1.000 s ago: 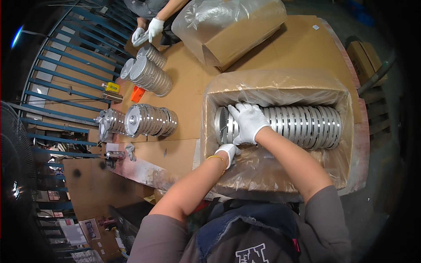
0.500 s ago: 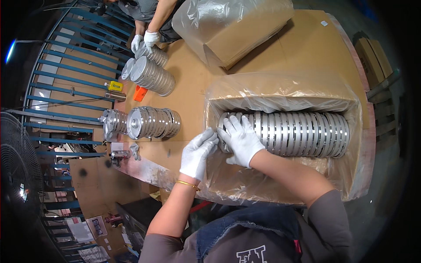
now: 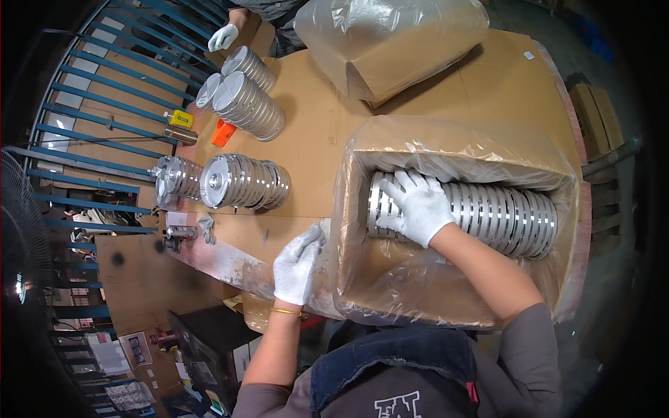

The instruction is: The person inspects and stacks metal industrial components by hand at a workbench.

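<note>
Inside a cardboard box point(image 3: 341, 268) lined with clear plastic lies a long row of slotted silver metal discs point(image 3: 512, 216), standing on edge face to face. My right hand point(image 3: 421, 209), in a white glove, rests with spread fingers over the row's left end. Outside the box, just left of its wall, my left hand point(image 3: 296, 268), also gloved, is raised with its fingers curled together; nothing shows in it. Further left on the table lie a row of shiny discs point(image 3: 244, 182) and a shorter row point(image 3: 182, 179) behind its left end.
Disc stacks point(image 3: 249, 104) stand at the far left near a co-worker's gloved hand point(image 3: 223, 38). Beside them are an orange object point(image 3: 223, 132) and a yellow one point(image 3: 181, 118). A plastic-covered box point(image 3: 411, 63) stands beyond mine. A fan point(image 3: 24, 237) is at the left.
My left hand has drawn back left from the box wall. My right hand has shifted right over the row, whose left end now sits further right. The co-worker's visible hand has left the stacks.
</note>
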A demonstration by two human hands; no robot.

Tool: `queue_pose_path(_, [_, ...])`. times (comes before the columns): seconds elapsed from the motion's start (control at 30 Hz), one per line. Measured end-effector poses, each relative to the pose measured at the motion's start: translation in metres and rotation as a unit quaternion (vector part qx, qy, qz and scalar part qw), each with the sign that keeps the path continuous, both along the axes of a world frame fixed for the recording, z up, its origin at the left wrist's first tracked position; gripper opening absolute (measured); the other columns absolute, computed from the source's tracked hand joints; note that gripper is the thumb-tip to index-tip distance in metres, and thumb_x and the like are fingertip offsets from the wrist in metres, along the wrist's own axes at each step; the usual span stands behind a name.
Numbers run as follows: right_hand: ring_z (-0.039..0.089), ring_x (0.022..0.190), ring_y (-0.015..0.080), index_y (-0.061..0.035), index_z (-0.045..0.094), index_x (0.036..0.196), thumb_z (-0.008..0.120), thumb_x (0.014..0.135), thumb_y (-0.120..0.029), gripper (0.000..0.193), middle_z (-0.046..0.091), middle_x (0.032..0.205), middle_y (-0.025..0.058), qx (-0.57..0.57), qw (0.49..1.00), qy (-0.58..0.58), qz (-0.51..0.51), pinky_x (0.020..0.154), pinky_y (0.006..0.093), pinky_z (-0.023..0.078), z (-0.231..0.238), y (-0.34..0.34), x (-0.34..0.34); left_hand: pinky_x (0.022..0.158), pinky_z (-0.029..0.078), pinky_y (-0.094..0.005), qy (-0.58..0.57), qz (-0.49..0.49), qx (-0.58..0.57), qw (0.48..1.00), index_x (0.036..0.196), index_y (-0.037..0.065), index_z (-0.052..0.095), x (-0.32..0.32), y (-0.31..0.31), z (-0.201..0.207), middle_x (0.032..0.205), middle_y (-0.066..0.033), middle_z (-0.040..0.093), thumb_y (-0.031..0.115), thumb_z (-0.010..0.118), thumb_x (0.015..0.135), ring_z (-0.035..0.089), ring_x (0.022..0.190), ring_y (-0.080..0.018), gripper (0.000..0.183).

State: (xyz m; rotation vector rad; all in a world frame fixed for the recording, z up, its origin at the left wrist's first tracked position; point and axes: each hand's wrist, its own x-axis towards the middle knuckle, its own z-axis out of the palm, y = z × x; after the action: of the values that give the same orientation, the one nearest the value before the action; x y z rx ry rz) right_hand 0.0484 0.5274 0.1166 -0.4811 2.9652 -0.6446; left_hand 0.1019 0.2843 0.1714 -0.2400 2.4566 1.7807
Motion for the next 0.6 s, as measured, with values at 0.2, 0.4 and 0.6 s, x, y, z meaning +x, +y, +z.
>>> queue_pose_path(0.2, [0.041,0.119,0.0269,-0.0138,0.047,0.126,0.058,0.079,-0.046,0.058,0.044,0.129,0.0114,0.042,0.981,0.146,0.123,0.101,0.0429,0.031,-0.018,-0.020,0.015,0.083,0.049,-0.0281,-0.022,0.028,0.030,0.999,0.116,-0.005,0.057,0.017,-0.018,-0.024,0.106,-0.0125,0.064,0.003,0.055,0.089,0.062,0.096,-0.0178,0.029])
queue_pose_path(0.4, [0.046,0.112,0.0310,-0.0096,0.052,0.115,0.066,0.071,-0.037,0.053,0.049,0.115,0.0126,-0.001,0.986,0.106,0.131,0.101,0.0429,0.034,-0.009,-0.024,-0.002,0.086,0.049,-0.0276,0.012,-0.012,-0.022,1.000,0.116,-0.006,0.057,0.028,-0.028,-0.022,0.108,-0.0131,0.063,0.001,0.053,0.089,0.062,0.096,-0.0178,0.028])
queue_pose_path(0.6, [0.047,0.109,0.0301,-0.0096,0.056,0.104,0.063,0.071,-0.033,0.041,0.053,0.105,0.0116,0.020,0.967,0.216,0.131,0.098,0.0405,0.036,-0.023,-0.027,0.009,0.085,0.049,-0.0275,0.036,-0.003,-0.109,0.993,0.115,-0.006,0.057,0.044,-0.048,-0.028,0.107,-0.0135,0.064,0.001,0.053,0.089,0.062,0.096,-0.0178,0.028])
